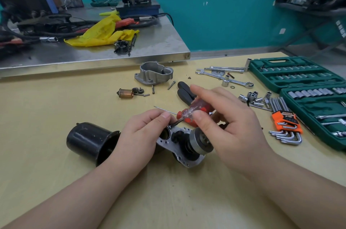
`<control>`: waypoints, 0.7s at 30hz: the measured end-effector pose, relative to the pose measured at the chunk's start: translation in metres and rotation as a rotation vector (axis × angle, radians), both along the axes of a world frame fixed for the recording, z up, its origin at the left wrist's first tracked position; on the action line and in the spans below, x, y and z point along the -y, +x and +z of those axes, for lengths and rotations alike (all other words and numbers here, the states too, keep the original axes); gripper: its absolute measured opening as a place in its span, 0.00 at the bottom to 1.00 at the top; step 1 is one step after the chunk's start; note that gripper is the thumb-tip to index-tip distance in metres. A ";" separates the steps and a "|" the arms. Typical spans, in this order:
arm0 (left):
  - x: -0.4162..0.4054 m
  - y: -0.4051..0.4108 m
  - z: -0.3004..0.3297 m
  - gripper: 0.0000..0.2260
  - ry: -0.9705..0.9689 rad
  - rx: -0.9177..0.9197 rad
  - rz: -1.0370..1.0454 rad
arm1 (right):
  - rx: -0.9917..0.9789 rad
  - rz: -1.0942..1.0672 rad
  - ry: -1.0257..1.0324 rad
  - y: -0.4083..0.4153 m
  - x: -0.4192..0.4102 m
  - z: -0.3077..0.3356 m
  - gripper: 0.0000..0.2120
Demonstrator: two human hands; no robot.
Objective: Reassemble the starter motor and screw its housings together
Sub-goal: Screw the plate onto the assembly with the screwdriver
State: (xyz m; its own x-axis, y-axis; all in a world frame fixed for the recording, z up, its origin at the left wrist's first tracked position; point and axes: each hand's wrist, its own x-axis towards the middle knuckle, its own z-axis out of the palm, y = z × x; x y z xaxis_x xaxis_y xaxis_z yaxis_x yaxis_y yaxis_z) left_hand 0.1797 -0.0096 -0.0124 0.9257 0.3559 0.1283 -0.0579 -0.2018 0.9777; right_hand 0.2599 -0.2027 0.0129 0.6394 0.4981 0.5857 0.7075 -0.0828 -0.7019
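Observation:
The starter motor lies on its side on the wooden table: a black cylindrical body (pixel 88 139) on the left and a silver flanged housing (pixel 182 146) with a round gear end on the right. My left hand (pixel 144 135) rests on the motor's middle, its fingertips pinching a screw at the flange's top edge. My right hand (pixel 224 122) grips a red and clear-handled screwdriver (pixel 194 113) whose tip meets that screw. A loose aluminium housing cover (pixel 153 75) lies further back, with a copper-coloured plunger (pixel 125 93), small gears (pixel 136 90) and loose screws (pixel 171 85) near it.
Black-handled pliers (pixel 184 90) lie behind my right hand. Wrenches (pixel 224 77), loose sockets (pixel 252 97), an orange hex-key set (pixel 286 124) and two open green socket cases (pixel 299 75) fill the right side. A steel bench (pixel 168 49) with yellow cloth and cables stands behind.

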 end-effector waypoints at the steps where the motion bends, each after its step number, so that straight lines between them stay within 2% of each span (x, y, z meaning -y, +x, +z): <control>1: 0.001 0.000 0.000 0.14 -0.007 -0.001 0.002 | -0.025 -0.008 0.023 0.000 -0.001 0.000 0.18; 4: 0.002 0.000 0.001 0.14 -0.020 0.005 -0.003 | -0.027 -0.022 0.062 -0.002 -0.002 0.000 0.14; 10: 0.001 -0.001 0.001 0.15 -0.021 -0.001 -0.004 | 0.003 -0.021 0.002 0.001 -0.001 0.000 0.20; 14: 0.001 0.000 0.001 0.14 -0.018 0.001 0.000 | -0.033 -0.032 0.043 0.000 -0.002 0.002 0.15; 21: -0.001 0.000 -0.001 0.15 0.017 -0.014 0.011 | -0.035 -0.023 0.003 0.001 0.000 -0.001 0.20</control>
